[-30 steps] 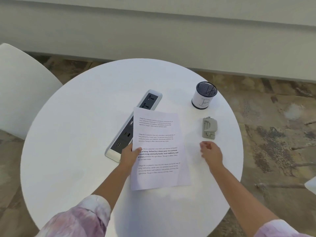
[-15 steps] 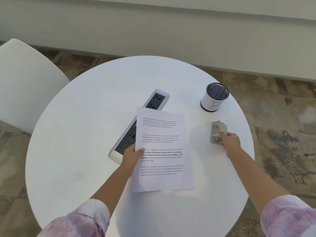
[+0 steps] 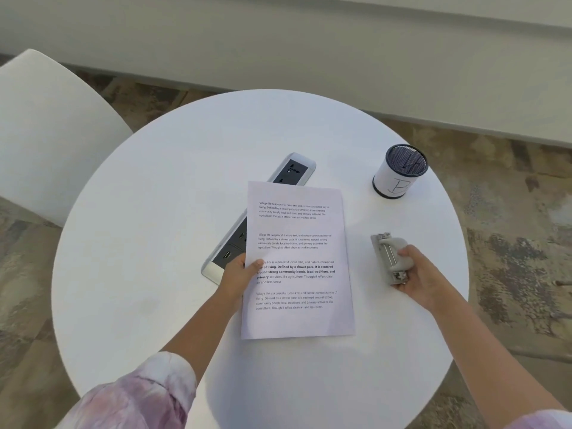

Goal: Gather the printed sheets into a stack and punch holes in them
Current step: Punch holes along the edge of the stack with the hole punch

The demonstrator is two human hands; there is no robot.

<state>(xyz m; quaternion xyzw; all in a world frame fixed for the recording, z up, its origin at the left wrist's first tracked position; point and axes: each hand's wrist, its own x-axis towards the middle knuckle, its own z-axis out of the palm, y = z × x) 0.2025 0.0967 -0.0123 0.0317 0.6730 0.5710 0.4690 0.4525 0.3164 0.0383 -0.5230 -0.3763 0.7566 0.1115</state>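
Note:
A stack of printed sheets [image 3: 298,261] lies in the middle of the round white table [image 3: 154,243], partly over a power strip. My left hand [image 3: 240,274] grips the stack's left edge, thumb on top of the text. To the right of the sheets my right hand [image 3: 414,274] is closed around a small grey hole punch [image 3: 387,253], which is tilted and held just above or at the table top. The punch stands apart from the paper's right edge.
A white and dark power strip [image 3: 284,178] runs diagonally under the sheets. A white mesh-topped pen cup [image 3: 399,171] marked with a letter stands at the back right. A white chair [image 3: 46,131] is at the left.
My right hand reached right to the hole punch, closed on it and has drawn it toward me, tilting it. My left hand kept hold of the sheets.

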